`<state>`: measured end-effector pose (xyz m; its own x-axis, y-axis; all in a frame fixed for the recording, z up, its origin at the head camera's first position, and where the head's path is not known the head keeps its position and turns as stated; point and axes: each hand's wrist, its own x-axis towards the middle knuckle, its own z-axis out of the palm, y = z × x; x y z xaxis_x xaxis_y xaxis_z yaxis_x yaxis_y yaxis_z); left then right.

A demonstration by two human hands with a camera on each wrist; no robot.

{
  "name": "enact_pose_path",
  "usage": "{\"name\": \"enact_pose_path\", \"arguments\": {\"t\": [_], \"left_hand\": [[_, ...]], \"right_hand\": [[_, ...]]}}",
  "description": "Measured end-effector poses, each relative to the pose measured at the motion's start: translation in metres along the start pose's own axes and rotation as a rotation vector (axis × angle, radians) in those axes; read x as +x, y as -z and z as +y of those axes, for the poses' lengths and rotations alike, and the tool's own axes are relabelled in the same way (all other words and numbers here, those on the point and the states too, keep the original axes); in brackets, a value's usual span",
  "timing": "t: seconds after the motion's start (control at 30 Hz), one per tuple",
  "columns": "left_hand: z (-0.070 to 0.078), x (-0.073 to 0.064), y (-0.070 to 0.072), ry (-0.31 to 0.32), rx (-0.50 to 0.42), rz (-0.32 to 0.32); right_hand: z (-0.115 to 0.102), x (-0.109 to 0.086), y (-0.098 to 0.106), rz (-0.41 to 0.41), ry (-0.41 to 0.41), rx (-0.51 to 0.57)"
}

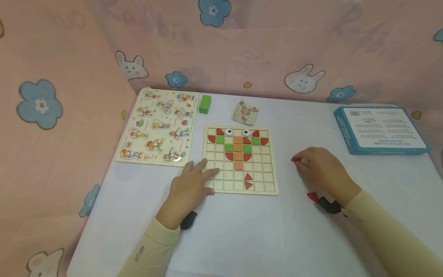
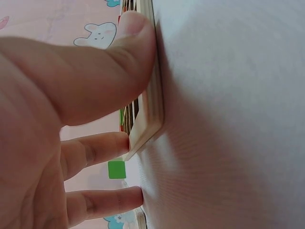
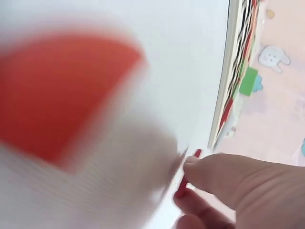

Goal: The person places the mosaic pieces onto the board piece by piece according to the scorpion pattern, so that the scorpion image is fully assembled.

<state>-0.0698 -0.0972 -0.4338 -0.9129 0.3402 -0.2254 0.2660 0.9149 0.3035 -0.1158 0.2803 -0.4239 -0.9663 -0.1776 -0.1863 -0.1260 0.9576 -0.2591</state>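
Note:
A wooden grid board (image 1: 266,167) lies at the middle of the table, with red, green and orange pieces and two round eye pieces in its squares. Two red triangles (image 1: 248,181) sit low on it. My left hand (image 1: 188,188) rests at the board's lower left corner, fingers spread; in the left wrist view the thumb (image 2: 128,62) touches the board's edge. Right of the board, my right hand (image 1: 322,169) pinches a small red piece (image 3: 181,187) between thumb and finger, just above the table. Its full shape is hidden. Another red piece (image 1: 312,196), with a curved edge, lies nearer the right wrist.
A picture card (image 1: 246,112) and a green block (image 1: 205,104) stand behind the grid board. On the left lies a puzzle board (image 1: 159,134) with figures of people. A flat teal box (image 1: 384,130) is at the back right. Patterned pink cloth (image 1: 228,50) hangs behind the table.

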Motion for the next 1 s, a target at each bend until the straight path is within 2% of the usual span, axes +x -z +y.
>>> {"name": "enact_pose_path", "arguments": {"t": [0.1,0.2,0.33,0.43,0.57,0.73,1.0], "left_hand": [[-0.001,0.0,0.001,0.005,-0.004,-0.002],[-0.001,-0.001,0.001,0.003,-0.006,0.0],[-0.001,-0.001,0.0,-0.005,-0.007,0.003],[-0.001,0.0,-0.001,-0.008,-0.002,0.006],[-0.001,0.0,0.0,-0.015,0.005,0.005],[-0.002,0.0,0.001,-0.013,0.0,0.0],[-0.002,0.0,0.001,-0.005,0.012,-0.006]], "right_hand": [[-0.01,0.028,0.006,0.04,0.02,0.023],[-0.036,0.055,0.01,0.047,0.069,0.044],[-0.083,0.083,0.007,0.037,0.272,0.021],[-0.11,0.097,0.0,0.071,0.462,-0.027],[-0.13,0.108,-0.007,0.097,0.574,-0.079],[-0.138,0.111,-0.012,0.099,0.59,-0.143],[-0.141,0.103,-0.018,0.049,0.508,-0.291]]}}
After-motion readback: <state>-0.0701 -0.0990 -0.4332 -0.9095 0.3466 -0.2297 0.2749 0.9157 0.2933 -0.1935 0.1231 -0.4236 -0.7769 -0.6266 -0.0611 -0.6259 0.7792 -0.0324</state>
